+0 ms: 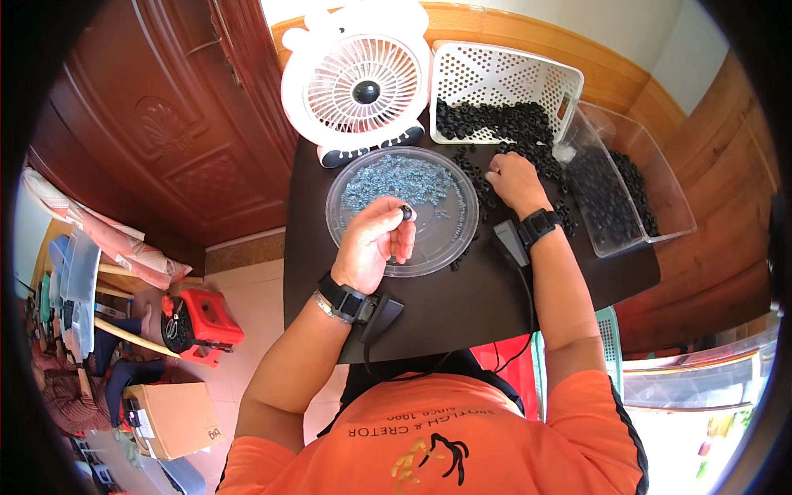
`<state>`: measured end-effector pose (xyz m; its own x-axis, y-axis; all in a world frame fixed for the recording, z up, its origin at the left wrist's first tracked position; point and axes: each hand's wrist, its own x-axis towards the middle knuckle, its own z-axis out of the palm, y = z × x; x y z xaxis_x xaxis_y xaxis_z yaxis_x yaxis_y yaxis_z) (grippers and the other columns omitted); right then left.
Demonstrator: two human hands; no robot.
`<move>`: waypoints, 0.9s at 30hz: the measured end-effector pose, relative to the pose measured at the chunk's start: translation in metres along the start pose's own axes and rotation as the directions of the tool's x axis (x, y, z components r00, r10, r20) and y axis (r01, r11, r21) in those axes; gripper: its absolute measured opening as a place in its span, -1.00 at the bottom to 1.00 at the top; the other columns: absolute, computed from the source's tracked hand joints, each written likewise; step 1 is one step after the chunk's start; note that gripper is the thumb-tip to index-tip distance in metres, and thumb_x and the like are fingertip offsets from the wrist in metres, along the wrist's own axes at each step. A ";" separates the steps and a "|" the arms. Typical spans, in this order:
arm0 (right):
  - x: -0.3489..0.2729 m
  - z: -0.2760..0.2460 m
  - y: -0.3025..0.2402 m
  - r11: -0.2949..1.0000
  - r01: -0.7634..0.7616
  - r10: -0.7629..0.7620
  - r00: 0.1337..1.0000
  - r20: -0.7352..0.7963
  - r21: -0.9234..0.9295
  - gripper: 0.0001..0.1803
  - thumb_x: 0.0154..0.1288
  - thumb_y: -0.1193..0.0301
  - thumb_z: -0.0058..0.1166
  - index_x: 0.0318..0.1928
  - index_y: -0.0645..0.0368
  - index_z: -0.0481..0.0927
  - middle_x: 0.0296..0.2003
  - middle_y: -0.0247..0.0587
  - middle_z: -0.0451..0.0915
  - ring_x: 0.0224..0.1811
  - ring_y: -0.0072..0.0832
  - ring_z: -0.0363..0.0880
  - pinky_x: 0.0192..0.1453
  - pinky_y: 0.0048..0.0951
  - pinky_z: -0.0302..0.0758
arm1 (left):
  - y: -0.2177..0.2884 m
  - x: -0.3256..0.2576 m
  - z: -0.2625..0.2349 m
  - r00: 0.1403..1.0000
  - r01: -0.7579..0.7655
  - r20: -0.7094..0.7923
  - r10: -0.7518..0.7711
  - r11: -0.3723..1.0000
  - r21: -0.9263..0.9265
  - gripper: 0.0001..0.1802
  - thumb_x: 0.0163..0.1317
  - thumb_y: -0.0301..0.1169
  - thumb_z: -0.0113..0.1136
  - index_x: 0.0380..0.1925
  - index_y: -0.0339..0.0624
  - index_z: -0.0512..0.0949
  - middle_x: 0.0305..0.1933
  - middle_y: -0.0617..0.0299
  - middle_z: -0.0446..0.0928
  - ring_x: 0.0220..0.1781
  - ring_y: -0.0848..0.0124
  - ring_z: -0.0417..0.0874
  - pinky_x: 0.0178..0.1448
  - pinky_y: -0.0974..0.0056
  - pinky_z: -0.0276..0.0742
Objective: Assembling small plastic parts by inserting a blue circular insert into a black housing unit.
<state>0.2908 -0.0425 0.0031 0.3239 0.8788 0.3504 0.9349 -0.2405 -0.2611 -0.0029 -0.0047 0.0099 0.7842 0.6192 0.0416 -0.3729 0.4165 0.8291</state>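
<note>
The step in hand looks like assembly of small parts, one piece at a time, with the clear round tray [445,247] as the centre of the work. The left hand [375,243] hovers over the near side of that tray, its fingers curled together and pinching a small black ring [406,213] at the fingertips, just above the tray's floor. The right hand [516,180] lies to the right of the tray, palm down on the loose black rings [478,177] spread over the dark table [462,305]; its fingers rest on the heap, but whether they have closed on one I cannot tell. The next move probably calls for a fine, steady fingertip hold, since the ring is small and would slip easily. Inside the tray, toward its far side, lies a pile of small blue-grey screws [396,181]. Beyond the tray to its right, a white perforated basket [503,78] holds more black rings, and further right a clear rectangular bin [652,186] holds another dark pile. A white fan [356,82] stands behind the tray.
</note>
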 end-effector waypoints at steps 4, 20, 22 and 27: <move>0.002 0.006 0.012 0.995 0.058 -0.056 0.998 0.025 -0.083 -0.86 0.08 0.45 0.11 -0.34 0.25 0.61 -0.34 0.08 0.60 -0.20 -0.02 0.57 -0.04 -0.13 0.50 | 0.001 0.001 0.002 1.000 0.002 0.007 -0.002 1.000 0.007 -0.78 0.29 -0.29 0.03 -0.24 -0.23 0.47 -0.46 0.23 0.47 -0.50 0.43 0.46 -0.42 0.39 0.37; -0.042 -0.017 -0.112 0.035 -0.182 -0.262 0.947 0.185 0.983 -0.83 0.32 0.46 0.14 -0.13 0.27 0.61 -0.31 -0.38 0.58 -0.24 -0.66 0.49 -0.09 -0.57 0.46 | -0.005 0.001 0.006 0.996 -0.028 0.084 0.024 0.999 0.039 -0.74 0.33 -0.23 0.01 -0.22 -0.21 0.49 -0.28 0.07 0.58 -0.47 0.46 0.51 -0.39 0.42 0.39; -0.042 -0.014 -0.113 -0.072 -0.204 -0.222 0.958 0.183 0.976 -0.86 0.30 0.48 0.15 -0.16 0.28 0.61 -0.31 -0.37 0.61 -0.24 -0.65 0.52 -0.11 -0.57 0.47 | -0.005 0.001 0.008 0.997 -0.035 0.068 0.032 0.998 0.044 -0.73 0.33 -0.22 0.01 -0.22 -0.21 0.49 -0.27 0.07 0.58 -0.47 0.46 0.51 -0.39 0.42 0.40; -0.042 -0.025 -0.114 0.116 -0.098 -0.319 0.939 0.131 0.988 -0.85 0.32 0.49 0.13 -0.14 0.28 0.61 -0.30 -0.37 0.59 -0.27 -0.67 0.52 -0.16 -0.59 0.48 | -0.005 0.002 0.004 0.995 -0.045 0.092 0.039 0.997 0.060 -0.69 0.31 -0.17 0.03 -0.19 -0.21 0.49 -0.26 0.07 0.58 -0.46 0.46 0.52 -0.39 0.42 0.41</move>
<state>0.1742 -0.0628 0.0404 -0.0133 0.9556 0.2944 -0.0665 0.2929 -0.9538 0.0024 -0.0087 0.0077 0.8110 0.5715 0.1251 -0.3773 0.3476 0.8584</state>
